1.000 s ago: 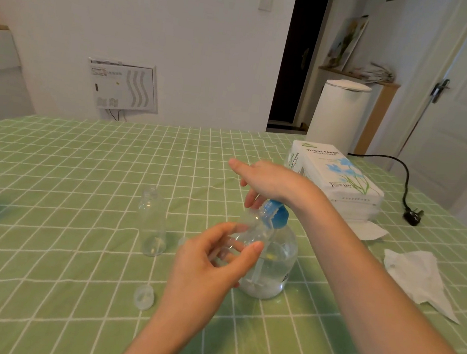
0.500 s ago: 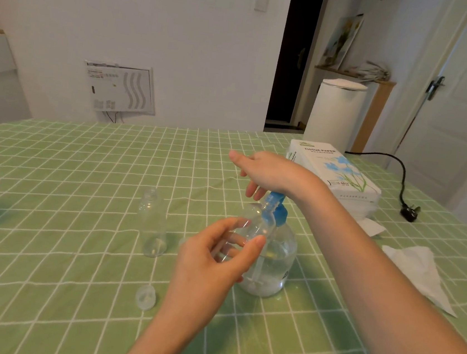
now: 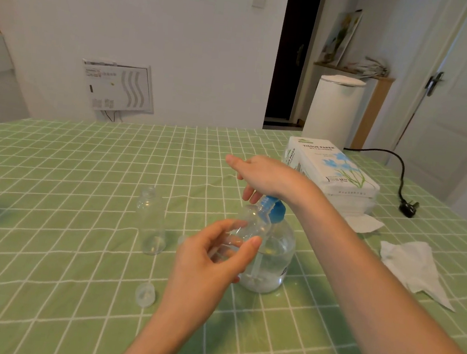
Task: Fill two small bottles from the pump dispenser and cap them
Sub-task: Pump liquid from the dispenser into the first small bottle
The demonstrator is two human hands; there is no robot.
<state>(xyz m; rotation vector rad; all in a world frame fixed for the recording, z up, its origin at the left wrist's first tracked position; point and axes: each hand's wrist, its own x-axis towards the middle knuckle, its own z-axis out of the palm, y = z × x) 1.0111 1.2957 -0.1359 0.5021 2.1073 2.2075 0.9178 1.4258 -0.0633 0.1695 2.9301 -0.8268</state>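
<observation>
Two small bottles are in view, both uncapped.

- The held bottle [image 3: 245, 230] is off the bench [image 3: 51, 185] and tilted. Its mouth is raised to the nozzle of the blue pump head [image 3: 273, 209]. Whether the mouth actually meets the nozzle cannot be told.
- Left hand [image 3: 211, 258]: its grip is closed round the held bottle, with thumb and fingers curled about the clear body.
- Right hand [image 3: 267, 177]: it lies flat on top of the pump head, heel of the palm down and fingers loose and extended. Its grip is open and has hold of nothing.
- The pump dispenser [image 3: 275, 257] stands near the middle of the bench, toward the front edge, with clear liquid low in its body.
- The second bottle [image 3: 153, 223] stands upright to the left of the dispenser, apart from both hands. Its fill level is too faint to read.
- One cap [image 3: 145, 295] lies nearer the front edge, in front of the second bottle.
- Toward the right edge are a tissue pack [image 3: 332, 170], a crumpled tissue [image 3: 413, 270] and a plug [image 3: 407, 208].

Step in hand, as judged: filling the first bottle, the right palm set to press the pump. No liquid shows clearly in the held bottle, so the task looks early.

The next move calls for a straight downward press. The left hand must keep the narrow mouth under the nozzle, since a small drift would put liquid on the cloth. The bottle then needs levelling before the cap goes on.
</observation>
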